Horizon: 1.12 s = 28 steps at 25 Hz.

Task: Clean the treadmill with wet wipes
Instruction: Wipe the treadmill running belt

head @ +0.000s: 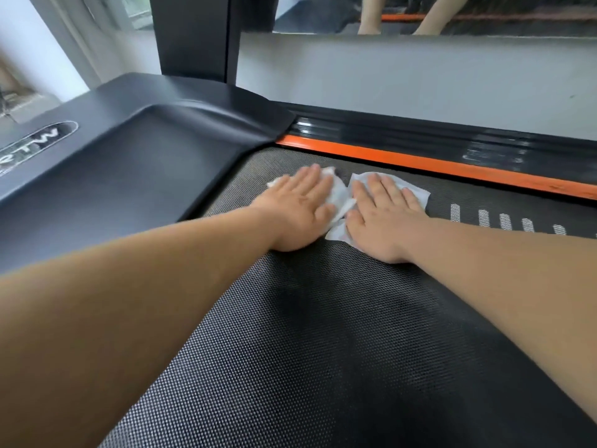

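Observation:
The treadmill's black textured belt point(323, 334) fills the lower middle of the head view. My left hand point(298, 210) lies flat, palm down, pressing a white wet wipe point(339, 192) onto the belt near its front end. My right hand point(382, 218) lies flat beside it, fingers spread, pressing a second white wet wipe point(416, 194). The two wipes touch or overlap between my hands; most of each is hidden under a palm. Both forearms stretch in from the bottom corners.
The black motor cover point(135, 156) with a logo badge point(38, 137) sits to the left. An orange strip point(420, 164) and black side rail point(420, 137) run along the belt's far side. A black upright post point(193, 37) and a grey wall with a mirror point(420, 14) stand behind.

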### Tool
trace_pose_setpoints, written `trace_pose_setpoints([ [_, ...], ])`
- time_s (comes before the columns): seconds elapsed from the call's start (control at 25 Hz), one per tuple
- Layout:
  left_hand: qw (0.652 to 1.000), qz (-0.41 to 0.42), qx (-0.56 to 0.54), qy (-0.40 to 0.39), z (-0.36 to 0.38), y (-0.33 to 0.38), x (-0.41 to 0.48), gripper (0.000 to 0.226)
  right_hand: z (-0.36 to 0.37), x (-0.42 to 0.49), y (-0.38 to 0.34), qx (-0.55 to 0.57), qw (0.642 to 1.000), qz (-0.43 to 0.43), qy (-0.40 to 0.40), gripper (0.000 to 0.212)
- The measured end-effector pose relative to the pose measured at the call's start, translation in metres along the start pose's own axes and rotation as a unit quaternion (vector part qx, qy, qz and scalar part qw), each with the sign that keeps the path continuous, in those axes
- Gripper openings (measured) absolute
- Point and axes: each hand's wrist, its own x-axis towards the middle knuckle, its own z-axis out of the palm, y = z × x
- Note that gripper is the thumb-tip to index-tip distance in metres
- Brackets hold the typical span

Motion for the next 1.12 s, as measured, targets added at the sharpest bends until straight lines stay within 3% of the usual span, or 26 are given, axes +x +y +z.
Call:
trace_pose_setpoints([
  [0.16, 0.976, -0.216, -0.031, 0.006, 0.000, -0.048, 0.011, 0.074, 0.000, 0.005, -0.001, 0.004, 1.000, 0.007, -0.004, 0.064],
  [0.2, 0.972, -0.234, -0.027, 0.012, 0.003, -0.041, 0.011, 0.075, 0.000, 0.006, -0.003, 0.006, 1.000, 0.013, -0.009, 0.065],
  [0.24, 0.979, -0.203, -0.016, 0.015, 0.005, -0.030, 0.011, 0.074, -0.001, 0.007, -0.004, 0.007, 1.000, 0.018, -0.012, 0.065],
  [0.36, 1.000, 0.012, 0.007, -0.008, 0.004, -0.013, -0.005, 0.065, -0.006, 0.008, -0.003, 0.020, 0.999, 0.025, -0.033, 0.064],
  [0.4, 1.000, 0.026, 0.004, -0.014, 0.000, -0.023, -0.007, 0.064, -0.007, 0.008, -0.004, 0.021, 0.999, 0.024, -0.035, 0.064],
  [0.56, 0.982, -0.186, -0.026, -0.004, -0.005, -0.049, 0.000, 0.070, -0.007, 0.012, -0.004, 0.017, 0.999, 0.019, -0.031, 0.064],
  [0.6, 0.984, -0.178, -0.021, 0.002, -0.002, -0.035, 0.001, 0.071, -0.005, 0.013, -0.002, 0.015, 0.999, 0.020, -0.025, 0.065],
  [0.72, 1.000, -0.011, 0.004, 0.001, 0.005, 0.013, -0.010, 0.066, 0.000, 0.014, -0.001, 0.002, 1.000, -0.001, 0.012, 0.064],
  [0.8, 0.999, 0.040, -0.004, -0.020, 0.001, 0.014, -0.013, 0.063, 0.000, 0.009, 0.007, -0.005, 0.999, -0.022, 0.026, 0.064],
  [1.0, 0.988, -0.150, -0.028, -0.025, 0.000, 0.004, 0.013, 0.069, 0.001, -0.030, 0.070, -0.007, 1.000, 0.025, 0.014, 0.066],
  [1.04, 0.988, -0.154, -0.024, -0.024, 0.001, 0.021, 0.015, 0.071, 0.003, -0.039, 0.081, -0.011, 0.999, 0.036, 0.014, 0.066],
  [1.12, 0.998, -0.054, -0.005, -0.016, 0.001, 0.069, 0.018, 0.070, 0.006, -0.048, 0.093, -0.013, 0.999, 0.043, 0.016, 0.066],
])
